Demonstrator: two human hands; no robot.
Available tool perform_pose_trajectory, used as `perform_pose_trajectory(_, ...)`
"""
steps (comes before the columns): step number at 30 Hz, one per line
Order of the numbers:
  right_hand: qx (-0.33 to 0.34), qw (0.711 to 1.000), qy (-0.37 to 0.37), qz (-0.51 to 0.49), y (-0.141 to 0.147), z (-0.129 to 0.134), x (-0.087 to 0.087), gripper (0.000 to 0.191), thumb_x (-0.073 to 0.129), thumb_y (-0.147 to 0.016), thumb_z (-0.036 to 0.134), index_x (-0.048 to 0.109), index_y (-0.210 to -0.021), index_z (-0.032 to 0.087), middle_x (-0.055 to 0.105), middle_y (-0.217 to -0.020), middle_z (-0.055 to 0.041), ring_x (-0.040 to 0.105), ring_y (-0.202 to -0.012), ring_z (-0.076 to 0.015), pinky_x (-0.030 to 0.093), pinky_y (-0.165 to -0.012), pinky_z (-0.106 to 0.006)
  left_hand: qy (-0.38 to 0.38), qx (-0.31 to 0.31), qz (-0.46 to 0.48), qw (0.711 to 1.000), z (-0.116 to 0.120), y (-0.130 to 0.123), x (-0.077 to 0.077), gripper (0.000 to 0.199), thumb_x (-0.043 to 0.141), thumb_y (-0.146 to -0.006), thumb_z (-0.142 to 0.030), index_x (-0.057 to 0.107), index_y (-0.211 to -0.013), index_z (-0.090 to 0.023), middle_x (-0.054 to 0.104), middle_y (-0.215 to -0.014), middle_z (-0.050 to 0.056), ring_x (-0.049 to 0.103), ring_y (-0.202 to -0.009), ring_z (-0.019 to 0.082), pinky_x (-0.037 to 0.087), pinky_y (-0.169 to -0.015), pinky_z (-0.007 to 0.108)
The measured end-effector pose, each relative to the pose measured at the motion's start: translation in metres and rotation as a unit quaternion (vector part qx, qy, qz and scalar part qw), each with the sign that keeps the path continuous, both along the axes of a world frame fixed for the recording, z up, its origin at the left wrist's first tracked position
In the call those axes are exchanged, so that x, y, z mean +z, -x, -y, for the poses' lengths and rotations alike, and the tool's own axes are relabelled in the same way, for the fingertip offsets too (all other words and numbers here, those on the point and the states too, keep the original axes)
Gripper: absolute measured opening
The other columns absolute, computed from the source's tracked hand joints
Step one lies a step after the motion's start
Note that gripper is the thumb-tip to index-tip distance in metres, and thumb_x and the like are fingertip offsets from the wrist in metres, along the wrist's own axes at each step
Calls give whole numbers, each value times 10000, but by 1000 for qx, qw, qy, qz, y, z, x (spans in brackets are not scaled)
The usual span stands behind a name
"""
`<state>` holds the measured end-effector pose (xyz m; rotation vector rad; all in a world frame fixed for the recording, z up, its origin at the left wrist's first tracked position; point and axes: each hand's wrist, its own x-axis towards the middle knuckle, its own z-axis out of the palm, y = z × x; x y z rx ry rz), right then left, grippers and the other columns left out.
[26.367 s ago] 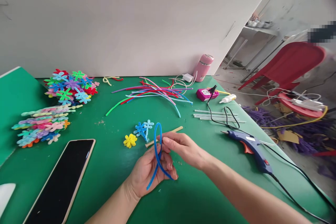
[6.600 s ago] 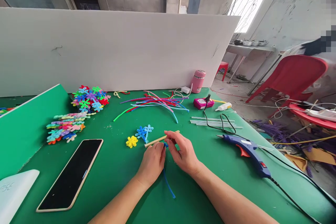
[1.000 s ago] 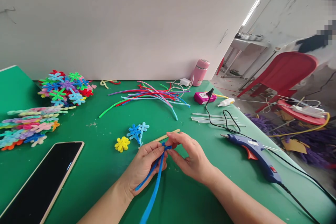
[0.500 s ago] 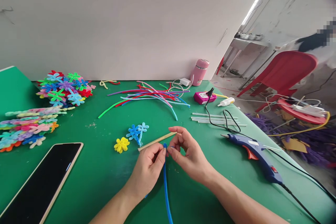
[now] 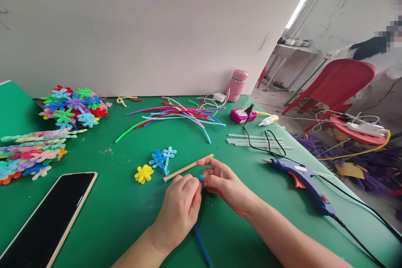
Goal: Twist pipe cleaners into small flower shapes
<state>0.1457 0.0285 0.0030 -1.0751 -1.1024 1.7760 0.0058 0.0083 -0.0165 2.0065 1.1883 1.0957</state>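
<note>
Blue strand point(image 5: 202, 244) now more hidden by hands point(image 5: 179, 207).

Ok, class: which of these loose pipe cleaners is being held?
The blue pipe cleaner in the left hand, with a bit showing beside the right hand. The other pipe cleaners lie on the table, touched by neither hand.

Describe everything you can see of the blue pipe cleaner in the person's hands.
The pipe cleaner is a thin, soft-looking blue strand. The left hand pinches it, and a small rounded bit pokes out toward the right hand, whose touch on it is unclear. Below the left hand, a tail curves down to the right and leaves the frame at the bottom. The part between is hidden; I can't tell whether the tail touches the table.
</note>
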Motion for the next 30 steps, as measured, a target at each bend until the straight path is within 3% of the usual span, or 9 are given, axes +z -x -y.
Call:
perform_pose_trajectory(5, -10, 995, -98, -9, 0, -4, -9, 354, 605, -695, 284, 445, -987, 164, 462, -643, 42, 434, -602, -89, 313, -572, -237, 139, 27, 104, 984, -4, -1, 10, 270, 454, -791, -225, 414, -526, -198, 370, -520, -36, 324, -499, 117, 264, -492, 239)
perform_pose_trajectory(9, -31, 990, -135, 2, 1, -4, -12, 348, 583, -728, 335, 448, -1001, 166, 435, -628, 48, 402, -567, -82, 297, -538, -231, 258, 11, 182, 949, -4, -2, 17, 318, 488, -780, -331, 394, -511, -188, 319, -494, -57, 272, -474, 95, 237, -451, 226)
perform_pose_trajectory(14, -30, 987, -160, -16, 0, -2, -10, 373, 595, -729, 321, 433, -1038, 189, 442, -650, 43, 422, -591, -88, 330, -557, -235, 362, -19, 270, 892, -3, -1, 14, 268, 575, -718, -389, 493, -595, -165, 325, -501, -66, 260, -466, 74, 209, -427, 210)
perform_pose_trajectory(21, -28, 984, -176, -14, -1, -1, -10, 407, 608, -719, 299, 423, -1067, 198, 456, -671, 36, 425, -603, -93, 340, -569, -240, 364, -16, 296, 883, -5, 2, 8, 211, 611, -707, -346, 556, -637, -154, 369, -494, -62, 306, -460, 65, 246, -440, 200)
perform_pose_trajectory(30, -32, 992, -76, -92, 4, 0, -6, 387, 613, -673, 223, 453, -1022, 178, 453, -613, 56, 424, -566, -79, 335, -576, -233, 355, -39, 318, 879, -5, 4, 6, 145, 614, -716, -253, 610, -612, -152, 414, -611, -32, 345, -558, 78, 289, -517, 214)
